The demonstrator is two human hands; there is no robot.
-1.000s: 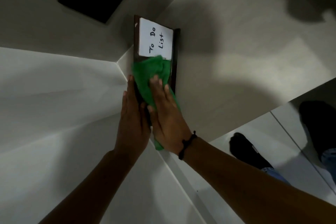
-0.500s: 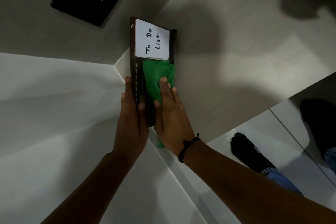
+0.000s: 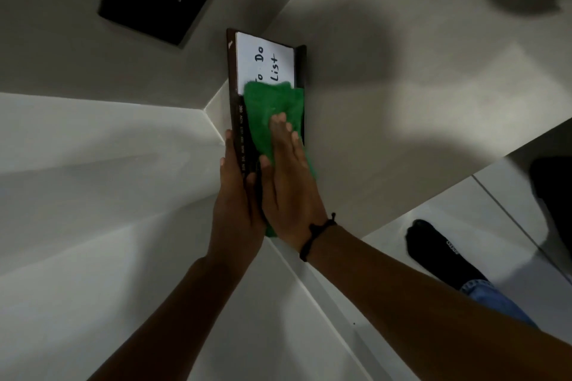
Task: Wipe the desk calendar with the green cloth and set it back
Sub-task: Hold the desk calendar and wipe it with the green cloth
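Midway, right hand is pressing flat green cloth across desk calendar, left hand clamped on its edge; next, setting it back.

Both forearms bare, no sleeves in view. Right hand: black cord bracelet at the wrist, small knot standing out on its outer side. Left hand: wrist bare. Black sock with small white marking; blue denim hem above it

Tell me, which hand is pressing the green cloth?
The right hand, the one with the black wristband, lies flat on the green cloth. The left hand only grips the desk calendar edge.
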